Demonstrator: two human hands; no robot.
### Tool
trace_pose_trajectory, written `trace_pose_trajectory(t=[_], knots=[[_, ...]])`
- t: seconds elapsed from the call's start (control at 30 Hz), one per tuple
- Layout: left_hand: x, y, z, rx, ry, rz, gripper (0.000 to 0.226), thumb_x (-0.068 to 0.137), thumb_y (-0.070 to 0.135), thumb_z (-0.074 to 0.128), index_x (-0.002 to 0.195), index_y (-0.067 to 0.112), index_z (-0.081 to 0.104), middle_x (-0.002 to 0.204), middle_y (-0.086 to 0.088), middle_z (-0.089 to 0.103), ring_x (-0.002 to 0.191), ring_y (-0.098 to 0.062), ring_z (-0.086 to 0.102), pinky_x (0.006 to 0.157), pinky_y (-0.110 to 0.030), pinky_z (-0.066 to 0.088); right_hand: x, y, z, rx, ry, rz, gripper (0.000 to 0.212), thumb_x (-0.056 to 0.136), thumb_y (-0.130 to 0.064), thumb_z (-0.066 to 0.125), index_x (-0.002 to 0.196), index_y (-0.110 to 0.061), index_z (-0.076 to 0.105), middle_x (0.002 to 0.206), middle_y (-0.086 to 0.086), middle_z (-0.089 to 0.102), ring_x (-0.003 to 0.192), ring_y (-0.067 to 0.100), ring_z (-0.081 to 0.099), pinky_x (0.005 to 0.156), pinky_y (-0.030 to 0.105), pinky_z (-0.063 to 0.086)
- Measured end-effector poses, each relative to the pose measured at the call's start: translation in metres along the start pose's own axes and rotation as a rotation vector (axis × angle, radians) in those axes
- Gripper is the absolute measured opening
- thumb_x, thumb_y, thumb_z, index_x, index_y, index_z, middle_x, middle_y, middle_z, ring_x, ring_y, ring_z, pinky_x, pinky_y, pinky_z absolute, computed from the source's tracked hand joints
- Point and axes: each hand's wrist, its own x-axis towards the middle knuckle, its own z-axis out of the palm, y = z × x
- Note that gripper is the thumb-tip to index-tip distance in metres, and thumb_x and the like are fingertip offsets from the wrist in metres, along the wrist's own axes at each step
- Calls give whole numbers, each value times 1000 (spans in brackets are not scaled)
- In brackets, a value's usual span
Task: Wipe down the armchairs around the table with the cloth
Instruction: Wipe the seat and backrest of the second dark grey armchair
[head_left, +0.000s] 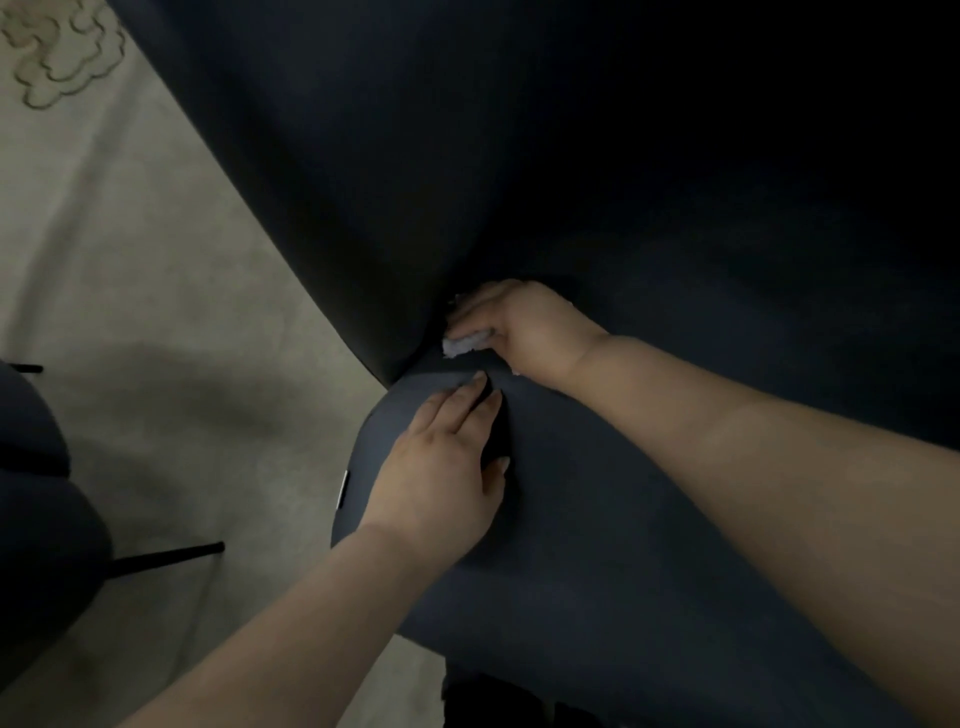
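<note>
Armchair seat (597, 519) fills the near part of the view, dark blue and soft. On it, close to us, the left hand (441, 467) lies flat with straight fingers, pressing the cushion down. It holds nothing.

A bit farther on, the right hand (524, 327) is at the crack where the seat meets the chair back (519, 130). Its fingers curl round a small pale cloth (465, 345) and push it into that crack. Only a little of the cloth shows under the hand.

So the step now looks like cleaning the gap at the left corner of the seat. Next, the cloth likely needs to slide along the crack while the left hand keeps the cushion down.

Off to the left is pale floor (130, 312), and another chair (41, 493) with thin black legs stands near.
</note>
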Motion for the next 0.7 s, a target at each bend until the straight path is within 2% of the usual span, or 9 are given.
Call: trace_pose_trajectory(t=[0.13,0.2,0.27,0.3,0.37,0.47,0.5,0.57,0.7], knots=[[-1,4,-2,5,-25,-30,66,98,42,46,156,27,18,163,9,8,149,-14,8,119,-24,7,-15,13,-6,-3,-37,-25,40,85,13,48,111,-8,70,122,9,62,115,21,53,96,21,36],[-2,6,-5,4,-42,-46,65,98,42,46,155,26,18,163,9,9,149,-15,8,120,-25,8,-30,19,-12,56,-20,-75,35,78,19,54,105,4,69,115,23,63,107,15,54,97,8,32],[-4,9,-10,-7,-55,-71,65,98,42,46,155,26,19,163,10,9,148,-15,9,121,-27,10,-53,29,-15,194,99,-60,28,74,18,58,101,14,66,110,34,61,105,-1,51,97,-1,26],[-5,11,-14,-15,-50,-85,65,98,41,47,155,26,20,163,10,10,148,-16,10,121,-29,12,-67,31,-21,255,175,40,26,78,14,59,103,11,67,113,27,62,106,-7,50,96,-3,27],[-7,19,-23,-33,-31,-109,64,97,40,49,154,25,23,163,9,13,148,-16,13,121,-30,15,-94,26,-37,324,329,259,26,85,4,62,107,-7,71,115,3,63,105,-5,52,92,-3,31],[-11,37,-41,-26,5,-112,62,97,37,52,153,21,29,162,4,19,146,-20,19,120,-31,18,-121,18,-61,532,488,495,26,88,-8,63,107,-25,68,100,-17,64,87,-11,58,74,0,42],[-11,44,-49,-17,16,-105,61,96,37,52,152,20,31,161,3,21,146,-21,21,120,-32,19,-125,11,-70,596,512,542,24,89,-11,63,104,-30,68,95,-19,64,83,-8,60,68,5,46],[-13,59,-67,-20,28,-98,60,97,36,52,151,20,33,161,1,23,145,-22,22,120,-32,19,-135,-3,-86,682,545,596,22,89,-16,63,97,-36,66,92,-12,67,83,2,64,67,17,52],[-22,89,-113,-38,81,-87,57,97,33,53,149,17,37,159,0,26,145,-23,22,119,-32,17,-156,-43,-119,777,633,639,19,88,-19,65,97,-35,66,97,-9,69,91,6,66,82,27,54]])
